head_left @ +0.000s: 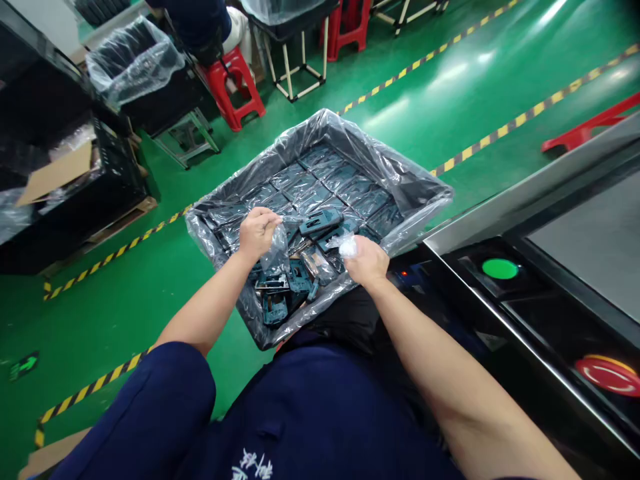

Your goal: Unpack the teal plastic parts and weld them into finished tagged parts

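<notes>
- Left hand: grip closed, fingertips pinching a thin, clear plastic bag that hangs down over the near part of the bin.
- Right hand: grip closed round a crumpled wad of whitish, see-through plastic, held above the bin's near right side.
- Both hands in mid-frame, apart, with loose dark teal plastic parts between and below them; these have cut-out slots and lie jumbled, some tilted.
- Rectangular black bin, lined with clear plastic film, centre of frame. Similar teal pieces in clear wrapping sit in rows across its far part.
- Right of frame: black machine panel with a round green button and, lower down, a red knob.
- Upper left: another film-lined black bin on a metal stand; brown cardboard piece further left.
- Top, left of centre: seated person on a red plastic stool.
- Green floor, yellow-and-black striped tape across it.
</notes>
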{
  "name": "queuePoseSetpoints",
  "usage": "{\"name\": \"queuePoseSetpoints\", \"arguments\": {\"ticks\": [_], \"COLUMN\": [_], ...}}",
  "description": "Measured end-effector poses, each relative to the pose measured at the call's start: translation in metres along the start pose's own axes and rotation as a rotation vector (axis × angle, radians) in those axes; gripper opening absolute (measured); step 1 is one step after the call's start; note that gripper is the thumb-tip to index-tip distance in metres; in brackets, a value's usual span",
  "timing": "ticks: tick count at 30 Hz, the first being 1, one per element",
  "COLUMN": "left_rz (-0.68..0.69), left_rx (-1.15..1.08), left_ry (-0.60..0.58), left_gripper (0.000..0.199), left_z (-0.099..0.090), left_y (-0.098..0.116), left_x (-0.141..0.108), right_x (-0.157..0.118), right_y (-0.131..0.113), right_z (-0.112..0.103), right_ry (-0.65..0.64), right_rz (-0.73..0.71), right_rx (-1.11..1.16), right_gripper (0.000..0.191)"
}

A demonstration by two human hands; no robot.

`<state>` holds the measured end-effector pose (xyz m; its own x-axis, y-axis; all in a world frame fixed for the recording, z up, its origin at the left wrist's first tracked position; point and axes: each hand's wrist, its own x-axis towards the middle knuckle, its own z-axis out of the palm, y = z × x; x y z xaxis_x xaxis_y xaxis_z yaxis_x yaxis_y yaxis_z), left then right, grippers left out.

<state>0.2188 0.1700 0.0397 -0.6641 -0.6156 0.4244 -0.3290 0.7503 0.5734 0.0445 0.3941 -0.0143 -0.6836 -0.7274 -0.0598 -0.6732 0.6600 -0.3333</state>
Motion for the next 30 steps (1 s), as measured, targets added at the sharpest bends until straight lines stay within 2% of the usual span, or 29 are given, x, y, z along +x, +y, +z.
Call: {"name": "queuePoseSetpoints", "arguments": {"ticks": [4,9,13,15,16,18,22,23,26,27,29,30], "left_rz": [-0.080,-0.207,-0.266,-0.253,-0.237,-0.187,-0.003,0.046,0.127,0.135,0.141,0.152], "left_rx": [-0.114,-0.257,-0.246,-0.171,-0.124,-0.040,0.168,0.220,0.287,0.298,0.364,0.374], "left_ry": [0.085,0.180,0.235,0.206,0.153,-0.034,-0.565,-0.677,-0.897,-0.962,-1.170,-1.205], "left_gripper": [0.013,0.016,0.026,0.033,0.035,0.034,0.005,0.010,0.029,0.030,0.025,0.019], "left_z": [-0.017,-0.029,-0.034,-0.032,-0.030,-0.021,0.012,0.023,0.059,0.070,0.090,0.099], "left_y": [0.011,0.023,0.026,0.025,0.024,0.023,0.024,0.025,0.032,0.035,0.042,0.046], "left_x": [0.003,0.006,0.005,0.001,-0.001,-0.007,-0.019,-0.021,-0.029,-0.031,-0.037,-0.039], "right_x": [-0.001,-0.002,-0.002,-0.002,-0.001,-0.001,0.000,0.000,-0.001,-0.002,-0.004,-0.005], "right_y": [-0.001,-0.002,-0.001,-0.001,0.000,0.000,0.000,0.000,0.000,0.001,0.002,0.002], "right_z": [-0.003,-0.005,-0.004,-0.003,-0.002,-0.001,0.001,0.001,0.001,0.000,0.000,-0.001], "right_ry": [-0.001,-0.013,-0.004,0.000,0.005,0.010,-0.009,-0.013,-0.017,-0.022,-0.033,-0.032], "right_rz": [-0.008,-0.008,-0.006,-0.010,-0.015,-0.022,-0.008,-0.003,0.002,0.003,0.007,-0.007], "right_rx": [0.010,0.007,0.013,0.006,0.001,-0.006,-0.007,-0.006,-0.001,0.007,0.027,0.045], "right_gripper": [0.024,0.022,0.022,0.022,0.021,0.021,0.021,0.021,0.024,0.025,0.029,0.031]}}
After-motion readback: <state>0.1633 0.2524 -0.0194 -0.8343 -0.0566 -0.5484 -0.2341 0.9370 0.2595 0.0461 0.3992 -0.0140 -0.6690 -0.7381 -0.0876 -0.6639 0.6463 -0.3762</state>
